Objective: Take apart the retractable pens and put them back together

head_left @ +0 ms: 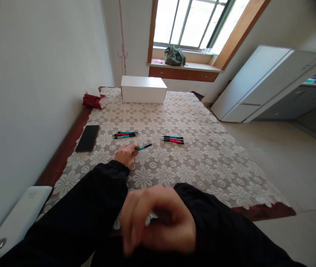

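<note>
My left hand (126, 155) rests low over the lace tablecloth with its fingers closed on one end of a teal and black pen (144, 147). The pen points to the right, and the fingers hide part of it. Just beyond that hand lies a small loose group of pens (126, 135) in teal, red and black. To the right, another group of pens (172, 139), teal and red with black ends, lies side by side. Close to the camera, my right hand (158, 218) is blurred, its fingers curled toward the thumb and nothing visible in them.
A dark phone (88, 138) lies at the left of the flower-patterned tablecloth (186, 172). At the far end stands a white box (143, 89), with a red tissue pack (94, 101) to its left. A white device (17, 222) is beside the table's near left edge.
</note>
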`<state>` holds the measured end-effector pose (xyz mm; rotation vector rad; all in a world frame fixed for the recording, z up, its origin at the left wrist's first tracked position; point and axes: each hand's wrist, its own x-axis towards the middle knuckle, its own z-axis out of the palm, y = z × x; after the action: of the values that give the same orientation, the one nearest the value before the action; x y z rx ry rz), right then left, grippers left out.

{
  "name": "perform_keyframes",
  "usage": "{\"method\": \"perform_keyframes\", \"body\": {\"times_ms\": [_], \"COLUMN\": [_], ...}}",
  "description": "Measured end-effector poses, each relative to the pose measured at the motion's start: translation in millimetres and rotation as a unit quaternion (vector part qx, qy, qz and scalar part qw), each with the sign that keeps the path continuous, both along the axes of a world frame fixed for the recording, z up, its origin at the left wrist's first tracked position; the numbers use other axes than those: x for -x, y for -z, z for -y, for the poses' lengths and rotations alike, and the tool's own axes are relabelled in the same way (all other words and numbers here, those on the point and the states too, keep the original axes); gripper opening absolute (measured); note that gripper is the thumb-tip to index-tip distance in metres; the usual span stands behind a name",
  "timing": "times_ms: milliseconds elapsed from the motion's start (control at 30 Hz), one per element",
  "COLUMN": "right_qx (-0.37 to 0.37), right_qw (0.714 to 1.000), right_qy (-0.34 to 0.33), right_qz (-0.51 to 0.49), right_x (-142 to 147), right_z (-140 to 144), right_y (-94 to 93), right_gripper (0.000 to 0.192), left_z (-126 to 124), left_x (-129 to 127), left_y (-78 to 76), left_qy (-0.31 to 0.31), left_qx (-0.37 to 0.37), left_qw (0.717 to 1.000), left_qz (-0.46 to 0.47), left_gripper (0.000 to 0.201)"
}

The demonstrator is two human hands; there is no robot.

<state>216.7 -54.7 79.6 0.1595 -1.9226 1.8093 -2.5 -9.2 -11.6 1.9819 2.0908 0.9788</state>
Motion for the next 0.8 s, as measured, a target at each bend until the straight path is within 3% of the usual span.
{"method": "perform_keyframes", "body": {"times_ms": [33,100,200,267,333,400,567,667,733,800], "right_qx": [0.023,0.022,-0.078,-0.119,-0.152,-0.165,-0.206,-0.253,-0.296,-0.35], "right_qw": [0.999,0.987,0.935,0.917,0.921,0.929,0.928,0.915,0.9,0.875], "right_qy": [0.025,0.155,0.329,0.358,0.331,0.3,0.28,0.273,0.275,0.286], "right_qz": [0.007,0.041,0.109,0.127,0.137,0.138,0.134,0.157,0.163,0.173], "right_x": [4.5,11.1,13.2,11.2,8.6,6.2,0.6,-5.0,-10.4,-16.1], "right_z": [-13.4,-45.0,-91.0,-112.2,-123.5,-126.6,-119.2,-119.8,-126.6,-137.0], "right_y": [-5.6,-2.1,32.4,58.2,76.7,87.6,98.1,96.9,93.5,89.4], "right_gripper": [0.014,0.014,0.013,0.028,0.037,0.038,0.047,0.043,0.036,0.031], "left_z": [0.8,2.5,4.0,4.1,3.6,3.4,6.2,7.9,7.6,6.3], "left_x": [-2.2,-8.5,-20.7,-27.8,-32.6,-35.6,-43.2,-46.0,-43.5,-37.7], "left_y": [-2.2,-7.0,-11.7,-11.8,-10.1,-7.9,-6.3,-6.8,-6.4,-5.5], "left_qy": [-0.005,-0.009,0.022,0.05,0.062,0.062,0.055,0.064,0.051,0.022], "left_qx": [-0.01,-0.027,-0.031,-0.022,-0.004,0.023,0.08,0.113,0.103,0.058], "left_qw": [0.999,0.99,0.936,0.882,0.835,0.816,0.813,0.808,0.824,0.864], "left_qz": [0.035,0.14,0.35,0.469,0.546,0.574,0.574,0.575,0.554,0.5], "left_gripper": [0.02,0.025,0.028,0.034,0.042,0.044,0.04,0.039,0.037,0.033]}}
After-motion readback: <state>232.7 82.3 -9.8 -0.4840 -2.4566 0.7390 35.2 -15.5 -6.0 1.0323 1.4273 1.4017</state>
